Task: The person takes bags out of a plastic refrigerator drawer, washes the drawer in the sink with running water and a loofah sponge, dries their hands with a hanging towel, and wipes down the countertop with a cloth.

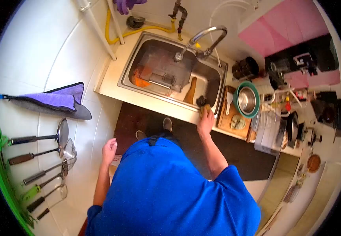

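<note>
My right hand (206, 118) is closed on a yellowish-brown cloth or sponge (205, 108) at the front right rim of the steel sink (212, 103). A dark scrubber (201, 100) lies just beyond it in the sink, beside a long brown object (191, 91). Over to the left, my left hand (109, 150) hangs in the air, away from the counter, its fingers bent and holding nothing that I can see. In the left part of the basin are a clear tray-like sheet (160, 65) and an orange item (140, 76).
A curved faucet (213, 29) arches over the sink. Right of it, a wooden board (227, 118) bears a white spoon (228, 103) and a green basin (239, 88) holding a metal bowl (247, 100). Utensils and a purple-grey cloth (56, 100) hang on the left wall.
</note>
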